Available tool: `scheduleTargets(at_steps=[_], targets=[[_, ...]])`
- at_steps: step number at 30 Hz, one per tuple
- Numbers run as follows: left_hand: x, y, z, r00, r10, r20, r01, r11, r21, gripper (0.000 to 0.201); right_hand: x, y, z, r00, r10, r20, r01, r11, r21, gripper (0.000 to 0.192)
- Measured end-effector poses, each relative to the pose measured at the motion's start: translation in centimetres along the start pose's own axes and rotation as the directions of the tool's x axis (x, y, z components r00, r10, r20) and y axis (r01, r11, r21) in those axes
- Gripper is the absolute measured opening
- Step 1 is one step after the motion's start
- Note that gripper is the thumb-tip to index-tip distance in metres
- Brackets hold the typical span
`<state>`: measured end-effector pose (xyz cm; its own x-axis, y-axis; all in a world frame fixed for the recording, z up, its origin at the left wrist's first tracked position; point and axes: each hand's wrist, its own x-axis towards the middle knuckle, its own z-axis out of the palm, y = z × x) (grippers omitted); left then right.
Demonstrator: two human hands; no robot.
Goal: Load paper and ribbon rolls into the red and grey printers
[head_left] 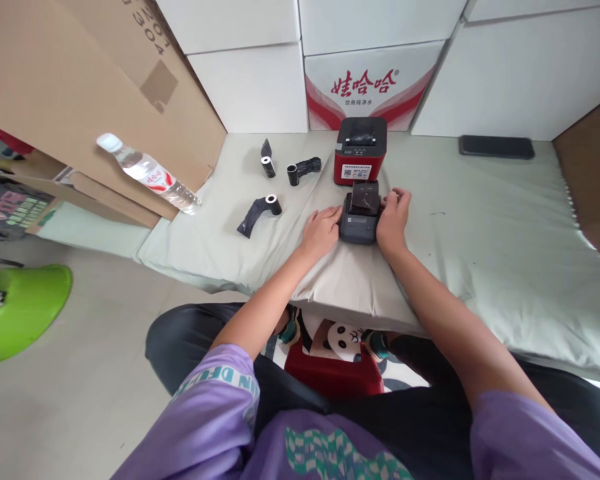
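A small dark grey portable printer (359, 227) sits on the cloth-covered surface, with a black film strip (365, 197) rising from its top. My left hand (321, 233) holds its left side, fingers stretched toward it. Against the right side is my right hand (394, 221), its fingers bent and the thumb side near the printer. Together the hands hold it between them. Directly behind stands a red and black printer (360, 152) with a white label on its front. To the left lie a black roll with a loose tail (273, 205), another roll (293, 175) and a third roll (267, 167).
A water bottle (153, 178) leans at the left by a large cardboard box (130, 87). White cartons (365, 87) line the back. A black phone (497, 147) lies at the back right. Below the front edge is a red stool (330, 373); a green seat (35, 313) stands at far left.
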<state>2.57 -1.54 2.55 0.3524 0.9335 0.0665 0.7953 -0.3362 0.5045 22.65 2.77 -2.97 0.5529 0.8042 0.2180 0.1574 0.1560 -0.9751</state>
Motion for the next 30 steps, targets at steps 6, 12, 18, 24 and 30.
scheduleTargets(at_steps=[6, 12, 18, 24, 30], targets=[[0.2, -0.1, 0.3, 1.000, -0.017, -0.024, 0.016, 1.000, -0.022, 0.067, 0.0, -0.2, 0.2, 1.000, -0.009, -0.015, 0.009, 1.000, 0.006, 0.051], [0.6, -0.9, 0.5, 0.996, -0.030, -0.079, 0.023, 0.995, -0.095, 0.063, 0.0, -0.5, 0.2, 0.999, -0.023, 0.038, 0.023, 1.000, 0.002, 0.048], [0.9, -1.9, 0.5, 0.978, 0.036, -0.204, -0.077, 0.978, -0.196, 0.067, 0.6, -0.4, 0.1, 0.996, 0.005, 0.091, -0.007, 1.000, 0.021, 0.051], [0.6, -2.3, 0.3, 0.967, 0.162, -0.198, -0.195, 0.968, -0.160, 0.065, 0.3, -1.0, 0.0, 0.995, 0.004, 0.100, -0.005, 1.000, 0.002, 0.057], [2.4, -2.9, 0.5, 0.972, 0.144, -0.187, -0.176, 0.969, -0.172, 0.059, -0.3, -1.7, 0.1, 0.993, 0.040, 0.108, -0.049, 0.996, 0.081, 0.056]])
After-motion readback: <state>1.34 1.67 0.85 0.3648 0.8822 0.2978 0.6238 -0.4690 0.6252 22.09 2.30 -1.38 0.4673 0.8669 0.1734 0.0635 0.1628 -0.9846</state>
